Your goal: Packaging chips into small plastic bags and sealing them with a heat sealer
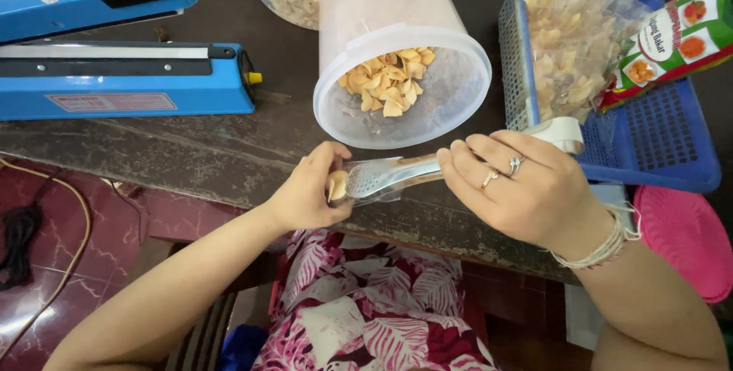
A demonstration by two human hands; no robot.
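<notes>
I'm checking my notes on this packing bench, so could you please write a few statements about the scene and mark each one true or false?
1. The right hand holds metal tongs. True.
2. The left hand is at the tongs' tip, by a chip. True.
3. The clear plastic tub stands upright and is full to the rim. False: it lies tipped towards the person, with a small heap of chips inside.
4. The blue heat sealer sits right of the tub. False: it is on the left.
5. A blue basket holds bagged chips. True.
</notes>
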